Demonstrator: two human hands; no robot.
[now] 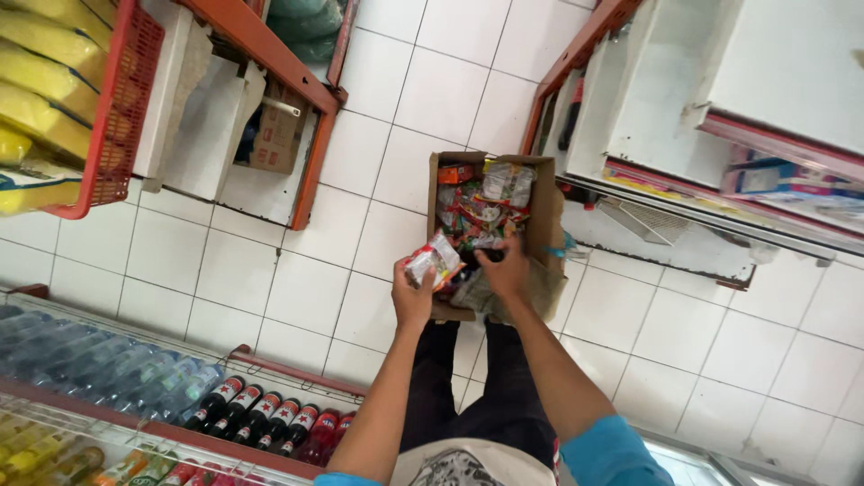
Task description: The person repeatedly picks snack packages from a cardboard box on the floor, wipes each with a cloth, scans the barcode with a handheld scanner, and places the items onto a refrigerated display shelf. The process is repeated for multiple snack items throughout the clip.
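Seen from above, the person stands on a white tiled floor [306, 288] with both bare arms stretched down toward an open cardboard box [538, 193] that sits on the floor at about 12 o'clock from the feet. The left hand [412, 297] is raised just beside the box's near left corner, at roughly 9 o'clock from the box's middle, and its fingers are clenched around a clear snack packet [432, 259] with red and white printing, held above the box edge. The right hand [506, 270] is inside the box at its near end, about 6 o'clock within it, fingers curled down onto the heap of small colourful packets [477, 209]; whether they actually grip one I cannot tell. The packets fill the box up to its far end at 12 o'clock. Dark trousers [468, 387] show below the arms, and blue sleeves [612, 454] at the lower edge. At 8 o'clock from the person runs a shelf with a row of dark bottles with red caps [256, 416] and, further left, clear water bottles [108, 369]. At 10 o'clock hangs a red wire basket [126, 99] with yellow bags [40, 85]. At 2 o'clock stands a white shelf unit with red trim [684, 117].
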